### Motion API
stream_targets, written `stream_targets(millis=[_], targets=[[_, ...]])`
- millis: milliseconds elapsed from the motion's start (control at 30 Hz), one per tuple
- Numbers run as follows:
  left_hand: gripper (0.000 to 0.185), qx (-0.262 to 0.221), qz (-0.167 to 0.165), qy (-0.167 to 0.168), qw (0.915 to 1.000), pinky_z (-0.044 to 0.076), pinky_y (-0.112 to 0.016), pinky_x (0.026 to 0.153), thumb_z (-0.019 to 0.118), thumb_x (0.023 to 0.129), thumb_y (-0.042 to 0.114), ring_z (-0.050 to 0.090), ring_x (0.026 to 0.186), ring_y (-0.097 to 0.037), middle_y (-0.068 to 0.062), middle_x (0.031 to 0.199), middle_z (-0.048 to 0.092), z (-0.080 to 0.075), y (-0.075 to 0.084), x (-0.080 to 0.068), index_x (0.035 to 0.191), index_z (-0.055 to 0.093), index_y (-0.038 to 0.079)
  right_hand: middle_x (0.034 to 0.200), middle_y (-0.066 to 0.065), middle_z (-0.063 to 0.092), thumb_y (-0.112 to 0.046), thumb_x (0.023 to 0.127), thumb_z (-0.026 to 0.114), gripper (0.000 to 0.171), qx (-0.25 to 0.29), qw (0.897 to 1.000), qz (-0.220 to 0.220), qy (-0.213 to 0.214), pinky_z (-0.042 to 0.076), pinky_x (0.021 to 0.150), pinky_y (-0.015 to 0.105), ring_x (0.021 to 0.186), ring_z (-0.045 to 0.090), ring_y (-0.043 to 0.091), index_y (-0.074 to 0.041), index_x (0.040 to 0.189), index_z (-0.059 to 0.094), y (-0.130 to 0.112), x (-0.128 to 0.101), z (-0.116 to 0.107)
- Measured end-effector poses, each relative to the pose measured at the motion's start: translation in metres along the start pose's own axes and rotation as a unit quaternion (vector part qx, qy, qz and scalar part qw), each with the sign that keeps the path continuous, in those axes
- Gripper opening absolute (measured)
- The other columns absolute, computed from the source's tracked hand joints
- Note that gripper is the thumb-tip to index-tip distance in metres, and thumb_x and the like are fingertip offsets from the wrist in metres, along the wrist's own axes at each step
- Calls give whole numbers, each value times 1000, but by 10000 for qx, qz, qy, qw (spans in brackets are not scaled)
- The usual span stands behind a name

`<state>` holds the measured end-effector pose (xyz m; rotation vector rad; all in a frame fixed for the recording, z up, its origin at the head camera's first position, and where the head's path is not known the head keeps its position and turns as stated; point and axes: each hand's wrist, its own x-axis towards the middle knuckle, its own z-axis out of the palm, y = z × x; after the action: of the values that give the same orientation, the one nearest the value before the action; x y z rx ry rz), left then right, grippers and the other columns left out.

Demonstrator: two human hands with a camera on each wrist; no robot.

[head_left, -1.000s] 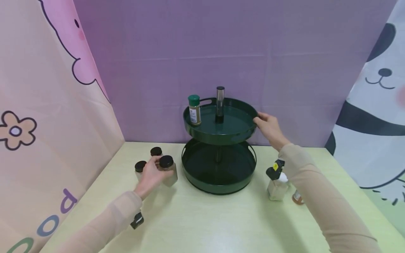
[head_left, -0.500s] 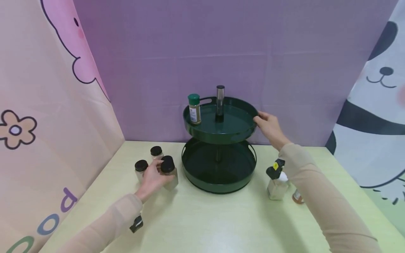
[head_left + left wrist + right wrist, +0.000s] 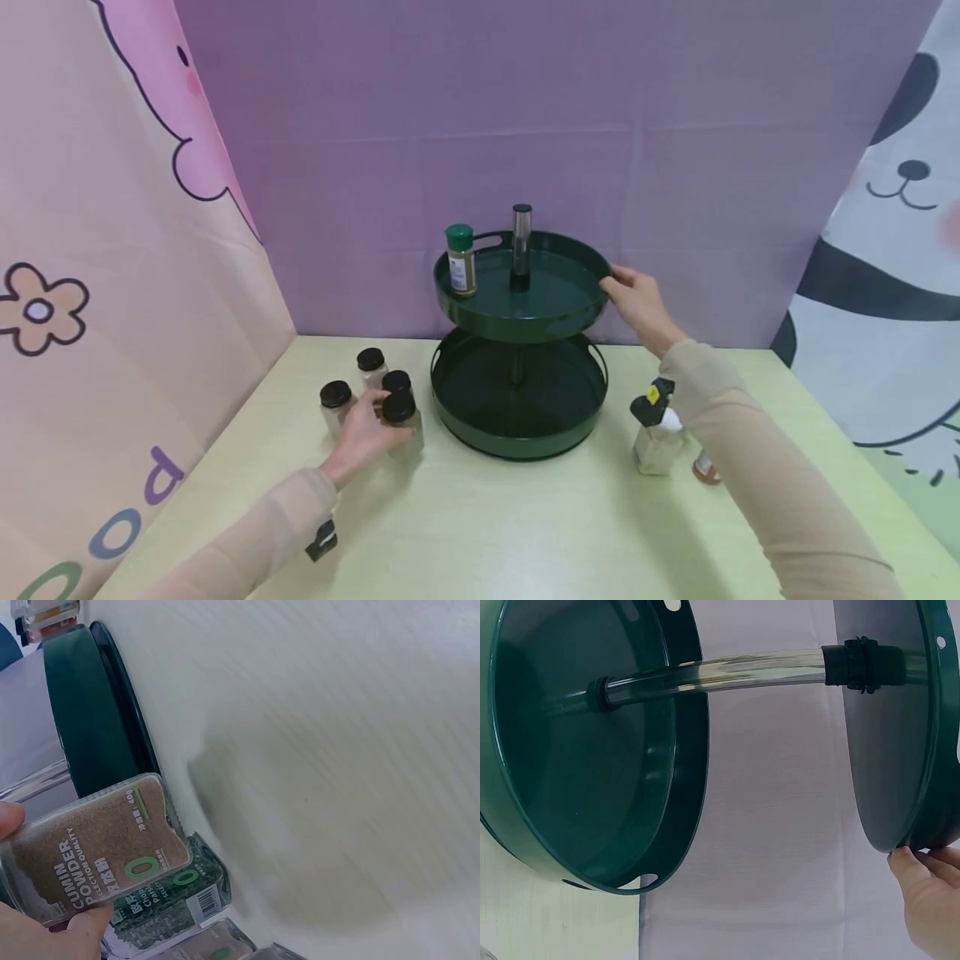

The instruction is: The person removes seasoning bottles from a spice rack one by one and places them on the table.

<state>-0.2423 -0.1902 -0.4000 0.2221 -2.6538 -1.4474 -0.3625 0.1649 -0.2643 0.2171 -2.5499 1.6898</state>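
Observation:
My left hand (image 3: 365, 433) grips a clear spice jar (image 3: 408, 433) with a black lid, left of the two-tier green turntable. In the left wrist view this cumin powder jar (image 3: 97, 855) is full of brown powder, and my fingers hold its sides. Right behind it is a jar of green flakes (image 3: 184, 900), whose black lid (image 3: 397, 382) shows in the head view. My right hand (image 3: 639, 304) pinches the right rim of the upper tray (image 3: 525, 329); the right wrist view shows thumb and fingers at that tray's edge (image 3: 922, 787).
A green-capped spice bottle (image 3: 461, 262) stands on the upper tray beside the central post (image 3: 522, 242). Below is the lower tray (image 3: 517, 446). Two more black-lidded jars (image 3: 371, 367) (image 3: 335, 404) stand left. A square white-filled jar (image 3: 656, 446) and an orange-bottomed bottle (image 3: 705, 468) are at right.
The cumin jar in my left hand has come down and toward me, uncovering the lid of the jar behind it. My right hand stays on the upper tray's rim.

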Motion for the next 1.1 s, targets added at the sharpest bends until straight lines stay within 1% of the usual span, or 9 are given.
stream_targets(millis=[133, 400, 700, 967, 1100], targets=[[72, -15, -14, -29, 10000, 44, -46, 92, 78, 65, 10, 51, 107, -33, -23, 119, 51, 2, -4, 1, 125, 40, -4, 143, 19, 35, -20, 94, 40, 53, -70, 10000, -13, -14, 28, 110, 44, 133, 31, 29, 0, 142, 29, 0, 0, 0], [69, -117, -34, -65, 9999, 45, -47, 92, 77, 65, 8, 50, 110, -35, -24, 126, 47, 5, -9, -1, 122, 41, -4, 145, 18, 33, -23, 94, 40, 54, -80, 10000, 27, -50, 28, 109, 45, 134, 29, 29, -1, 142, 28, 2, 0, -1], [69, -63, -50, -40, 10000, 44, -48, 93, 76, 65, 7, 50, 109, -37, -25, 125, 48, 7, -15, -1, 122, 41, -4, 146, 18, 31, -24, 94, 40, 55, -104, 9999, 26, -74, 28, 110, 45, 135, 27, 29, -2, 143, 26, 2, 0, 0], [68, -40, -128, -67, 9999, 46, -46, 90, 77, 65, 7, 52, 108, -34, -24, 124, 49, 8, -16, -2, 122, 42, -4, 145, 19, 32, -23, 94, 40, 55, -72, 10000, 14, -28, 29, 109, 44, 134, 30, 29, -2, 143, 27, 1, 1, 0], [68, -81, -92, -60, 9999, 46, -46, 90, 76, 64, 7, 53, 107, -35, -25, 124, 50, 9, -17, -3, 122, 42, -5, 145, 18, 32, -24, 94, 40, 55, -64, 10000, 25, -56, 28, 110, 44, 134, 29, 29, -2, 143, 27, 2, 0, 0]])
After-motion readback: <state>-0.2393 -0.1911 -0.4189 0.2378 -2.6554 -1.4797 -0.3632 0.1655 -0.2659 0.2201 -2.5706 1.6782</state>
